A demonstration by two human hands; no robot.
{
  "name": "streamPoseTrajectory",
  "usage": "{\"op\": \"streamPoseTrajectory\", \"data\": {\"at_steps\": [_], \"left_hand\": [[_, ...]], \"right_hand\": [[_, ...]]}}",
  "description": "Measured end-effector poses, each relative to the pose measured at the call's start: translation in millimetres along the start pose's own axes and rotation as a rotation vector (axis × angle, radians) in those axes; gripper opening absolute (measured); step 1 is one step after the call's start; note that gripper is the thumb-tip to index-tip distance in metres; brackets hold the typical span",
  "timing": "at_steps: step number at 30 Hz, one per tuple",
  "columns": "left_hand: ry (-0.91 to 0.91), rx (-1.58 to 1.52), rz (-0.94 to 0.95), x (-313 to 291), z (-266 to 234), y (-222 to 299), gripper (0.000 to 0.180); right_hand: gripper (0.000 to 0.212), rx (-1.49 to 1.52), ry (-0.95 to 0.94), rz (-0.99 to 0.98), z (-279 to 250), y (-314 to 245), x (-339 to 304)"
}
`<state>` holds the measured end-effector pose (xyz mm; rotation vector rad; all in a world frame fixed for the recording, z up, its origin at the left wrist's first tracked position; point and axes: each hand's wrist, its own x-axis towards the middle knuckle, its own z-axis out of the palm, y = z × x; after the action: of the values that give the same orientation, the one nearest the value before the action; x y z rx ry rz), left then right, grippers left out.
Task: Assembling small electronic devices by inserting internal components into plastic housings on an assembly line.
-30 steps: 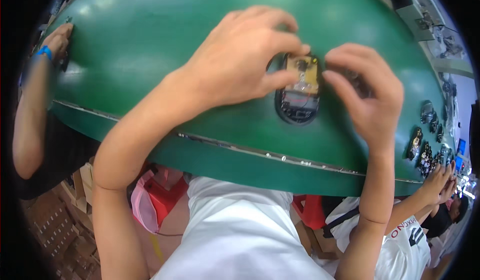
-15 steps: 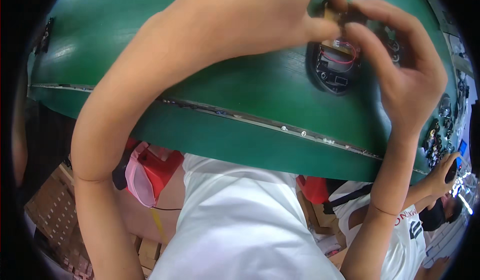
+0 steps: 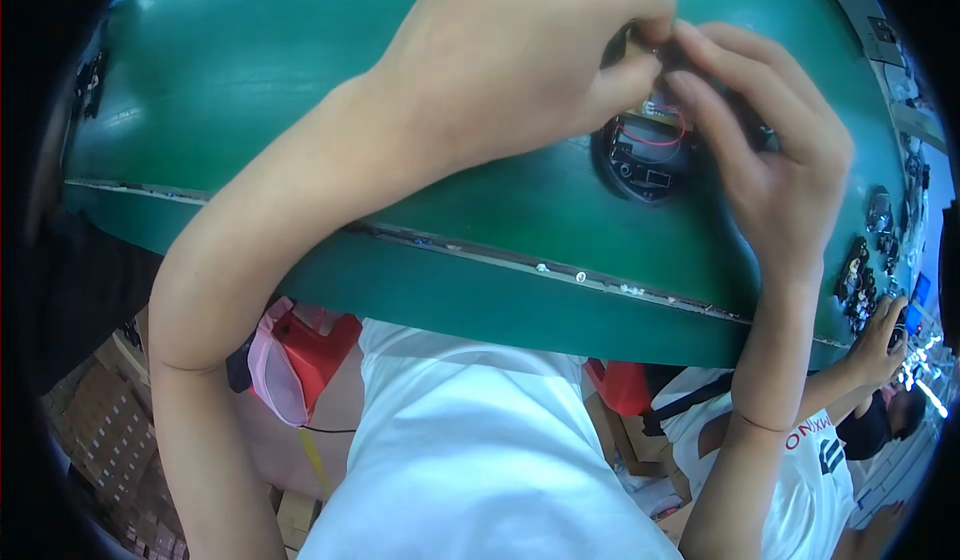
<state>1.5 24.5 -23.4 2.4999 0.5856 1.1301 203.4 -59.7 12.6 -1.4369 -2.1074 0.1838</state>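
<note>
A black, rounded housing like the open shell of a computer mouse (image 3: 645,178) lies on the green tabletop (image 3: 480,200). Inside it a loop of red wire (image 3: 655,143) and part of a circuit board show. Over its far end my left hand (image 3: 540,55) bends in, thumb and fingers pinched together. My right hand (image 3: 785,150) comes from the other side with thumb and forefinger closed toward the left fingertips. Something small and dark is between the fingertips of both hands; its kind is hidden by the fingers.
A strip with small bits on it (image 3: 580,277) runs along the table's near part. Dark small parts (image 3: 857,285) lie in a pile at the right. Beyond them a co-worker's hand (image 3: 875,345) holds a dark object. A red stool (image 3: 325,345) with pink cloth stands below left.
Both hands and the housing sit slightly further left in the picture and the fingertips are closer together. The view has shifted a little.
</note>
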Motion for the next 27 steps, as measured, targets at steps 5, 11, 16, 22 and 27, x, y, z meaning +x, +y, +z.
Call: {"op": "streamPoseTrajectory", "data": {"at_steps": [5,11,16,22,27], "left_hand": [[0.095,-0.165,0.016,1.0,9.5,-5.6,0.015],[0.047,-0.124,0.044,4.0,11.3,-6.7,0.015],[0.032,-0.191,0.045,6.7,12.2,-8.8,0.014],[-0.131,-0.151,-0.049,11.8,4.5,-5.7,0.014],[-0.031,-0.280,-0.032,6.2,6.3,-1.6,0.015]], "right_hand": [[0.025,0.044,0.006,0.073,3.2,-2.8,-1.0],[0.024,0.174,0.060,0.201,5.4,-5.8,-2.0],[0.024,0.084,-0.042,0.024,-7.0,9.7,-5.4],[0.024,0.054,-0.074,0.054,-5.9,-1.4,1.3],[0.019,0.214,0.051,-0.035,-4.5,3.3,5.7]]}}
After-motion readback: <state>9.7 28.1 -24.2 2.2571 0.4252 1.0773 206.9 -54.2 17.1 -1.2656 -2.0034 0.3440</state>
